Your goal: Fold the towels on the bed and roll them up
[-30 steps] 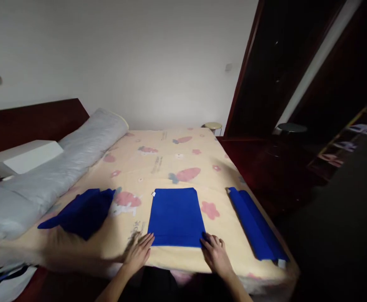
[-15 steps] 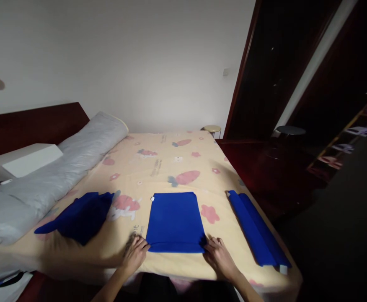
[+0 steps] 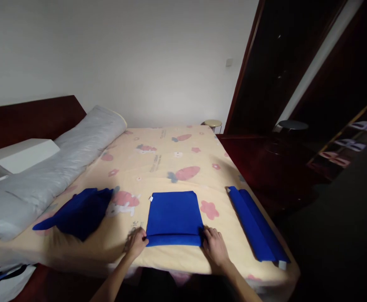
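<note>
Left hand, right hand, each pinching an end of folded blue cloth

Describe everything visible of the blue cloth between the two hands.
The blue cloth is plain, deep blue and roughly rectangular, apparently soft fabric. It lies flat on the patterned cream sheet, near the bed's front edge. A small white tag sticks out by its far left corner. A narrow band along its near edge looks folded or rolled over. The left hand appears to pinch that band's left end; the right hand touches its right end.
</note>
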`<act>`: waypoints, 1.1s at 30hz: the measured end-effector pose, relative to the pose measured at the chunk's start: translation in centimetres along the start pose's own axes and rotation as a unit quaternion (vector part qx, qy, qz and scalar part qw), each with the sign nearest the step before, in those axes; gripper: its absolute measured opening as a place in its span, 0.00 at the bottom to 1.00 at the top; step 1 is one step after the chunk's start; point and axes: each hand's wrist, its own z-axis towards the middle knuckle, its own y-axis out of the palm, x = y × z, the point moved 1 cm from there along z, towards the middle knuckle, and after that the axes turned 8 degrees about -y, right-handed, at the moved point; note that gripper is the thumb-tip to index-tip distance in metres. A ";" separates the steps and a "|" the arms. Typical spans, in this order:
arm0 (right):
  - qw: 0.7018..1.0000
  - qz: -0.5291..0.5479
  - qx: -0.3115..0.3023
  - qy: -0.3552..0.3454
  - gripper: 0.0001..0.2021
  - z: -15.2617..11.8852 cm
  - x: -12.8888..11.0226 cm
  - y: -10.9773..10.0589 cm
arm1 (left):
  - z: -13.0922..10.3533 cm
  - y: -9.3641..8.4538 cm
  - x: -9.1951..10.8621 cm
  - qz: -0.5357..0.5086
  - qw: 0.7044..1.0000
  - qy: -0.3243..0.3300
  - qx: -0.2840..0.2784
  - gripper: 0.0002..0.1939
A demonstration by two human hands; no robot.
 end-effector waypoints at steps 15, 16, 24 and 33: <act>0.977 -0.081 -0.006 -0.199 0.30 -1.9 -6.7 6.2 | -5.5 4.6 5.8 0.178 0.904 0.373 0.108 0.32; 0.977 -0.081 -0.008 -0.198 0.30 -2.0 -5.9 5.8 | -5.4 4.8 5.4 0.184 0.902 0.372 0.120 0.32; 0.985 -0.101 -0.002 -0.137 0.28 -3.5 -0.5 2.1 | -4.0 2.2 -0.6 0.200 0.906 0.347 0.138 0.31; 0.983 -0.060 -0.029 -0.173 0.24 -1.7 -5.8 5.8 | -5.4 4.6 5.3 0.177 0.893 0.397 0.118 0.29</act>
